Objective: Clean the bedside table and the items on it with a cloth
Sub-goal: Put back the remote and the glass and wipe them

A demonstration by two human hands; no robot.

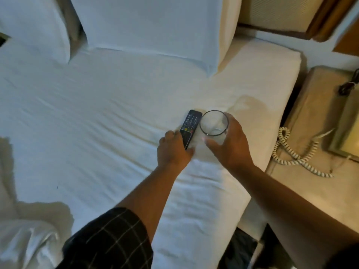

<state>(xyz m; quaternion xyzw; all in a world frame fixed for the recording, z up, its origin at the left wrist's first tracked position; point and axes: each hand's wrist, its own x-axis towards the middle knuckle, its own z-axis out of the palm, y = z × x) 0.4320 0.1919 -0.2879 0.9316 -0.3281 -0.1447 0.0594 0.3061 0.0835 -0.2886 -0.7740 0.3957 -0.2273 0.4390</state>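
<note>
Hands reach out over the white bed [97, 113], toward its right edge. The left hand [172, 150] lies on the near end of a black remote control [190, 127], its grip closed around that end, with the remote resting flat on the sheet and its far end pointing toward the pillows [147, 26] at the head of the bed. The right hand [231, 140] holds a clear drinking glass [213, 124] upright, grip wrapped around its side with the thumb on the near wall; the glass stands just beside the remote, their edges nearly touching, and whether its base rests on the sheet cannot be told. A dark checked sleeve [108, 239] covers the left upper arm; the right forearm is bare. The bedside table [303, 183] stands to the right of the bed, just past the mattress edge, its pale top carrying a coiled telephone cord [291, 154] that trails along its left edge and a flat tan object at its far right corner, too cropped to identify. A crumpled white sheet [29, 239] bunches at the bed's near left corner.
</note>
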